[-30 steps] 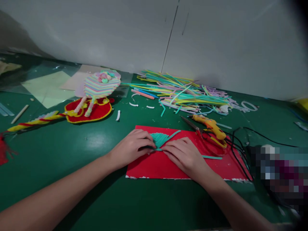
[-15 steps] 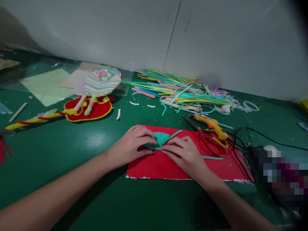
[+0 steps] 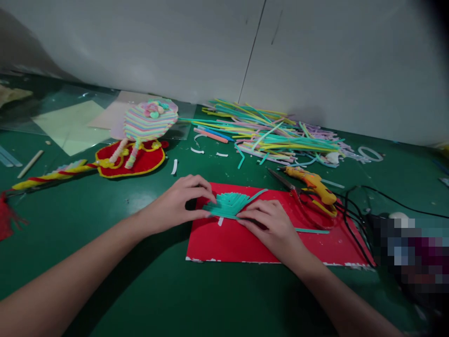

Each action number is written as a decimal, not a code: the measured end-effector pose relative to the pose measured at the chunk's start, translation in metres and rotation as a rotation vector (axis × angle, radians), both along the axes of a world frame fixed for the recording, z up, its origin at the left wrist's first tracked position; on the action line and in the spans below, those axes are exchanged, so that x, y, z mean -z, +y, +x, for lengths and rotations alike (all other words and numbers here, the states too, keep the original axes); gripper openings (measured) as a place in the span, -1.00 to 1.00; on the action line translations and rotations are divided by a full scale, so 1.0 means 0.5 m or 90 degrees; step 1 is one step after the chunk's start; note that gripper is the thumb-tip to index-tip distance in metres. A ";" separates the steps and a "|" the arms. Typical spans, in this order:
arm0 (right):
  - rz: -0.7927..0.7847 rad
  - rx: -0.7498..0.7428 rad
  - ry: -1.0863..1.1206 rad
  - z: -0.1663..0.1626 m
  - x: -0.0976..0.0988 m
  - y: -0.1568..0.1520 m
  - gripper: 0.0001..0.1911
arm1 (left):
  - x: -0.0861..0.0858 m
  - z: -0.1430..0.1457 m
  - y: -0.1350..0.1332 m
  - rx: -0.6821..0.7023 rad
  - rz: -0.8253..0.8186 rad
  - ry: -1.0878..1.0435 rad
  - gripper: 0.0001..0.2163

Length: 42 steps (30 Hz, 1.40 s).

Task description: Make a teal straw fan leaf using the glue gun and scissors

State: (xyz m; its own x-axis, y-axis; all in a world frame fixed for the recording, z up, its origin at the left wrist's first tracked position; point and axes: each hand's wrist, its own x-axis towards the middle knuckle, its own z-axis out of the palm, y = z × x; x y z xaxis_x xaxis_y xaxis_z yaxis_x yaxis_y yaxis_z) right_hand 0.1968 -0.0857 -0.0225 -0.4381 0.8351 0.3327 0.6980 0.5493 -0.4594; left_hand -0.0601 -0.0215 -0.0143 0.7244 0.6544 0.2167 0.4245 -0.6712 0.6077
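A teal fan-shaped piece of pipe cleaners laid side by side (image 3: 229, 204) rests on a red board (image 3: 224, 245). My left hand (image 3: 182, 201) has its thumb and fingers curled around the fan's left corner. At the lower right edge, my right hand (image 3: 271, 222) pinches the teal piece, with the fingertips partly hiding what they grip. One loose teal stem end (image 3: 258, 194) sticks up to the right above my right fingers. A small white strip (image 3: 220, 221) shows under the fan's lower edge. Another teal pipe cleaner (image 3: 314, 230) lies right of my right hand.
Red-handled scissors (image 3: 280, 179) and a yellow glue gun (image 3: 317, 187) with a black cord lie at the board's right. Behind are a heap of pastel pipe cleaners (image 3: 266, 135), white scraps, a striped round craft piece (image 3: 150, 122) and a red, yellow-edged ornament (image 3: 140, 166).
My left hand has shifted left and back, uncovering more of the teal fan and the white strip below it. My right hand stays almost in place.
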 end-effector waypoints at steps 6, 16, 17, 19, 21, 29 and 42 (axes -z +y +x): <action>0.033 -0.016 0.007 0.000 0.001 0.001 -0.87 | 0.010 0.049 -0.044 -0.048 0.071 -0.006 -0.91; 0.049 -0.048 -0.035 0.005 -0.003 0.015 -0.81 | 0.022 0.063 -0.042 -0.040 0.083 -0.009 -0.94; 0.049 -0.051 -0.038 0.005 -0.003 0.016 -0.81 | 0.024 0.064 -0.041 -0.040 0.084 -0.011 -0.94; 0.054 -0.052 -0.043 0.005 -0.003 0.017 -0.81 | 0.027 0.065 -0.039 -0.039 0.087 -0.012 -0.95; 0.057 -0.051 -0.044 0.004 -0.003 0.018 -0.81 | 0.029 0.065 -0.037 -0.036 0.087 -0.013 -0.95; 0.042 -0.046 -0.023 0.005 -0.001 0.018 -0.85 | 0.031 0.061 -0.035 -0.035 0.072 -0.022 -0.89; 0.088 -0.098 -0.119 0.008 -0.016 0.033 -0.77 | 0.037 0.064 -0.025 -0.032 0.057 -0.030 -0.92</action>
State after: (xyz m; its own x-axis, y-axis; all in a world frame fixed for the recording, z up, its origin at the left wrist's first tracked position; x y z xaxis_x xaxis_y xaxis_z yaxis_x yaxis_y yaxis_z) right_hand 0.2006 -0.0693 -0.0144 -0.6213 0.7062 0.3396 0.6669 0.7041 -0.2440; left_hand -0.0281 -0.0341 -0.0329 0.6791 0.6657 0.3094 0.4305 -0.7025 0.5668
